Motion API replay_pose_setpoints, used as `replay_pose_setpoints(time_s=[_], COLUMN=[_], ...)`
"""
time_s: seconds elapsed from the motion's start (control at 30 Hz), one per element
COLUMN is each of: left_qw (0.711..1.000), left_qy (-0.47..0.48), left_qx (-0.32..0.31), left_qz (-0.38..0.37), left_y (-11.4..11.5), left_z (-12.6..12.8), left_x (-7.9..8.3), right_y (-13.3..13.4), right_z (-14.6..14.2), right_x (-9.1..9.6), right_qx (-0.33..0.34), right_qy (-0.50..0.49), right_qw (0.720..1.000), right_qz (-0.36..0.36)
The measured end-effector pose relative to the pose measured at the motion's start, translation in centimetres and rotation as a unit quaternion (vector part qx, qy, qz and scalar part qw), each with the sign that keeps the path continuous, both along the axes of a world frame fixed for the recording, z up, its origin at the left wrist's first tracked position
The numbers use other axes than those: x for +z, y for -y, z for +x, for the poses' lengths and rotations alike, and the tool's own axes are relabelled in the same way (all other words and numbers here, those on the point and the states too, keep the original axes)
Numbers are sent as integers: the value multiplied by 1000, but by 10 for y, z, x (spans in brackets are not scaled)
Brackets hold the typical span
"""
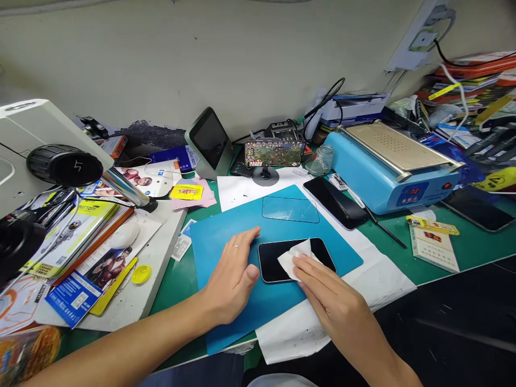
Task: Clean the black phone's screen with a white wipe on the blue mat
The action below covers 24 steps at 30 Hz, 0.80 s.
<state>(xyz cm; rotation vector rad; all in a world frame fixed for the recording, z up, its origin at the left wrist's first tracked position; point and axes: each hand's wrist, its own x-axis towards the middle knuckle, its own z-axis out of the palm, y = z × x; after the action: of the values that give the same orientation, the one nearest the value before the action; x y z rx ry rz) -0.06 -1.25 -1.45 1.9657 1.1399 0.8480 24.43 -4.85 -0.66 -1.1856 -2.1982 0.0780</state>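
Observation:
A smartphone (269, 263) lies screen up on a blue mat (226, 226). My right hand (334, 293) presses a folded white wipe (296, 255) onto its dark screen, fingers together over the wipe. Just left of the phone, my left hand (234, 277) rests at the mat with its fingers stretched out and thumb apart, holding nothing. Behind the phone lies a clear screen protector (290, 209) with a dark border. White paper (379, 279) shows under the mat's right and front edges.
A blue heating plate machine (363, 166) stands at the right, a black phone (334, 201) beside it. A phone on a stand (275, 154) shows a game at the back. On the left are a microscope (60, 156) and a yellow lid (141, 274). A cigarette pack (433, 248) lies right.

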Motion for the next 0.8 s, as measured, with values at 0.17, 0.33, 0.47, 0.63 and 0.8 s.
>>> replay_pose_setpoints(time_s=[0.17, 0.33, 0.47, 0.63, 0.8], left_qw=[996, 968, 987, 990, 985], left_qy=[39, 60, 7, -72, -133], left_qx=[30, -7, -55, -105, -79], left_qz=[74, 242, 150, 68, 80], left_y=[3, 4, 2, -1, -1], left_z=[0, -1, 1, 4, 5], left_x=[-1, 6, 12, 16, 15], right_y=[-40, -114, -148, -154, -144], right_z=[-32, -33, 13, 41, 32], right_x=[26, 40, 33, 29, 35], right_qx=[49, 37, -31, -30, -53], right_qy=[-109, -50, 40, 138, 179], right_qw=[980, 977, 975, 966, 968], right_qz=[-158, -203, -217, -215, -171])
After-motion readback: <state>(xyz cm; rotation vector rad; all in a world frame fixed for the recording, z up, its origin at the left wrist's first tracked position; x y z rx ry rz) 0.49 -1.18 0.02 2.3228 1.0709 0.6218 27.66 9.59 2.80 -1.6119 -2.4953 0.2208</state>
